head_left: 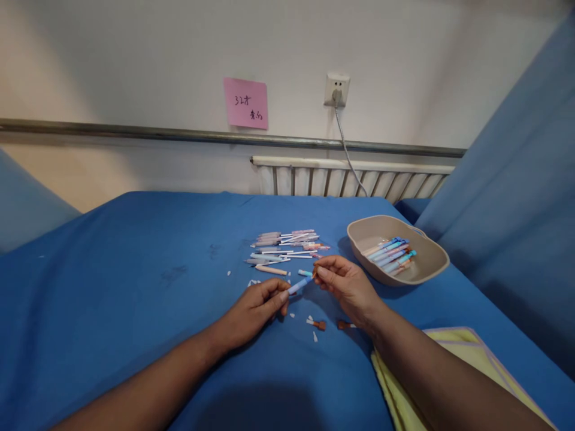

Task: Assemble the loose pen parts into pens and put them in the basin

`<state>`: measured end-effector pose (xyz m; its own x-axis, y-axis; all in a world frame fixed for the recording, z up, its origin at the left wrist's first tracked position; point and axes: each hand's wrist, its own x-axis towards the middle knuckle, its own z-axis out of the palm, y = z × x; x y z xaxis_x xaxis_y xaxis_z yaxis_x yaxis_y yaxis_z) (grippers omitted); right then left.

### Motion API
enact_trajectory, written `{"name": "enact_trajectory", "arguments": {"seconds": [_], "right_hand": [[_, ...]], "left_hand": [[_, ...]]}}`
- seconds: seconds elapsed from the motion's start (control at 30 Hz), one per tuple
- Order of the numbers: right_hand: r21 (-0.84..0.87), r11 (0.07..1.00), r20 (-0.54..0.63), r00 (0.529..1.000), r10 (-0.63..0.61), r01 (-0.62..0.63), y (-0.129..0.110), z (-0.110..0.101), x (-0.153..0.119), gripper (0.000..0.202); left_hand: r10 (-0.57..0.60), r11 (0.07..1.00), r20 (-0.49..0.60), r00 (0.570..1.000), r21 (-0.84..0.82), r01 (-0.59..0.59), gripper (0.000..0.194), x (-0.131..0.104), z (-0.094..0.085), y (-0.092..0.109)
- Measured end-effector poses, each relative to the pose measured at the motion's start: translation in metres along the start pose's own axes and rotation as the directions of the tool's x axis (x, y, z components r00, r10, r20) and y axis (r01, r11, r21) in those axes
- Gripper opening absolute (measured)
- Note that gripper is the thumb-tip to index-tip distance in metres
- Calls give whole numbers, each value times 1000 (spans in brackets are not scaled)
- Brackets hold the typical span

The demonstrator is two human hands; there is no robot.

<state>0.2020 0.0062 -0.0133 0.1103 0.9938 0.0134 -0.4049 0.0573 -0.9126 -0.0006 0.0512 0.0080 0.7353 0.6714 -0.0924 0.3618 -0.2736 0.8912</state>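
Two bare hands. Left hand point(258, 305): grip clamped on blue pen point(298, 287), seemingly steadying it. Beyond, loose pen parts point(271, 270) spread on blue cloth point(148, 299), within reach. Right hand point(350, 288): fingertips pinching brown piece point(315, 273) at pen's end, likely for control. Rightmost, basket point(433, 263) keeps pens point(390, 255) together.

Cloth point(112, 269): blue. Basket point(429, 272): beige. Towel point(453, 341): yellow, lilac-striped border. Note point(245, 103): pink, dark handwriting. Held pen point(299, 285): light blue, darker blue band. Curtain point(516, 179): blue. Socket point(336, 90): white.
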Motion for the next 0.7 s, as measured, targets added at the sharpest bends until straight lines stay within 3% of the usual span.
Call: {"name": "enact_trajectory", "arguments": {"seconds": [0.23, 0.53, 0.7], "right_hand": [[-35, 998, -7, 998, -56, 56, -2, 4, -2, 27], [-127, 990, 17, 998, -59, 61, 0, 5, -1, 27], [-135, 991, 147, 988, 44, -24, 7, 6, -3, 38]], "left_hand": [[-47, 984, 15, 999, -172, 49, 31, 1, 2, -6], [-22, 978, 39, 999, -207, 30, 30, 0, 3, -6], [-27, 960, 82, 996, -274, 48, 30, 2, 5, -11]]}}
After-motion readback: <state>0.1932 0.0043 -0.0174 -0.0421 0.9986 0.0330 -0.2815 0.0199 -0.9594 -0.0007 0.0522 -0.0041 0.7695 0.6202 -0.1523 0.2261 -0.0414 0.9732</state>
